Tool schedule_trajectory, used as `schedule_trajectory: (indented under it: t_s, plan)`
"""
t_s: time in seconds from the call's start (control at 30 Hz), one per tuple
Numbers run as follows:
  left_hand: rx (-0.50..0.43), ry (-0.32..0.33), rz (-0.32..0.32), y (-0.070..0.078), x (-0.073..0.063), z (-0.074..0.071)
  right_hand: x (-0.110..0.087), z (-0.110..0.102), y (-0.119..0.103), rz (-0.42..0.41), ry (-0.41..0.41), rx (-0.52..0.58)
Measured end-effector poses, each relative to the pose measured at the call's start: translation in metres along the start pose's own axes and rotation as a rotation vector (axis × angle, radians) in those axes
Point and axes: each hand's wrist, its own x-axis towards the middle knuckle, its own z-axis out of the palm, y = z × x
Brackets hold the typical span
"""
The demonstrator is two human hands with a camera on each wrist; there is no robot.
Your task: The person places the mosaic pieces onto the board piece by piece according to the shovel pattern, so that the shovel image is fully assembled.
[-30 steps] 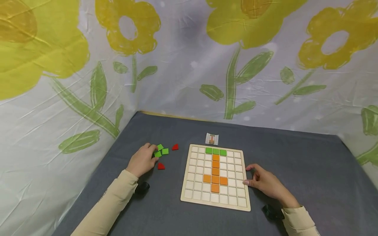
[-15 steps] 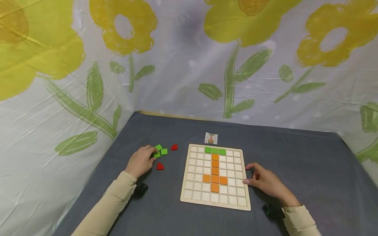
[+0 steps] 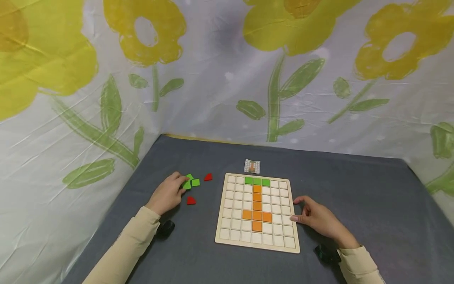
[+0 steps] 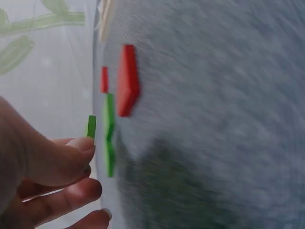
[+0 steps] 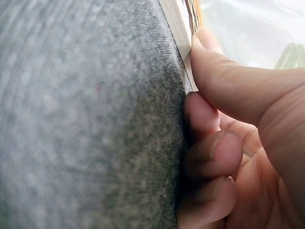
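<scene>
My left hand (image 3: 168, 193) pinches a green square tile (image 4: 91, 126) between thumb and finger, seen edge-on in the left wrist view. Two more green tiles (image 3: 196, 182) lie beside its fingertips. A red quarter-round piece (image 3: 191, 200) sits just right of that hand, and another red piece (image 3: 208, 177) lies farther back. My right hand (image 3: 317, 219) holds the right edge of the wooden grid board (image 3: 216, 238); its thumb overlaps the rim and the other fingers curl beside it. On the board, orange tiles (image 3: 257, 206) form a cross below a row of green tiles (image 3: 257, 181).
Just behind the board lies a small printed pattern card (image 3: 252, 166). Dark grey cloth (image 3: 198, 260) covers the table. Flower-printed fabric (image 3: 213, 98) hangs behind it and along the left. Black wrist cameras (image 3: 165, 229) sit under both forearms.
My left hand has drawn back a little at the green tiles. My right hand stays at the board's edge, and the board's pattern is unchanged. The head view has shifted slightly.
</scene>
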Motion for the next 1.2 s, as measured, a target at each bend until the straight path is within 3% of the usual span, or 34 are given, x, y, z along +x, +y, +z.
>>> schedule_trajectory:
  t_s: [0.2, 0.73, 1.2]
  plan:
    - [-0.047, 0.026, 0.078, 0.014, 0.003, -0.008, 0.001, 0.000, -0.001, -0.002, -0.001, -0.002]
    - [-0.145, -0.014, 0.170, 0.060, 0.014, -0.018, -0.002, -0.001, -0.002, -0.006, 0.001, 0.008]
    - [-0.185, -0.112, 0.367, 0.108, 0.012, -0.005, -0.002, 0.000, -0.002, -0.017, 0.004, 0.011]
